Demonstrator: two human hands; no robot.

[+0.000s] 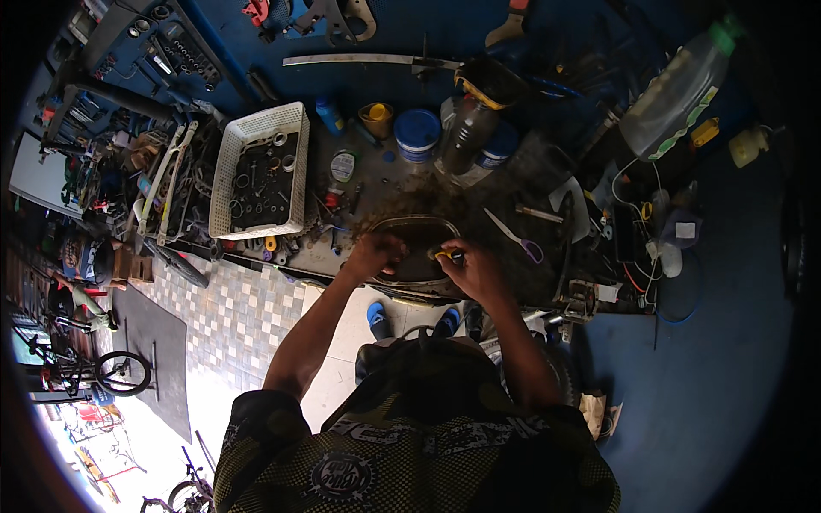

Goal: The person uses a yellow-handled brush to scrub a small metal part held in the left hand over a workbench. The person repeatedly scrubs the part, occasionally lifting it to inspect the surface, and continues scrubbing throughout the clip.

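A dark basin with a rounded rim [416, 217] sits at the front of the workbench, right before me. Over its left side is my left hand [376, 256], its fingers curled inward; whether anything small is in them is hidden. At the basin's right side my right hand [475, 271] is closed on a small tool with a yellow and black handle [445, 255]. The tool's tip points left over the basin and is too dark to make out. Scissors with purple handles [532, 250] lie on the bench to the right of the basin.
A white plastic basket [301, 184] with metal parts stands at the left. Behind the basin are a blue tub [417, 132], a yellow cup [376, 120] and a dark bottle [468, 137]. Cables [637, 201] clutter the right end. A bicycle [122, 374] stands at the far left.
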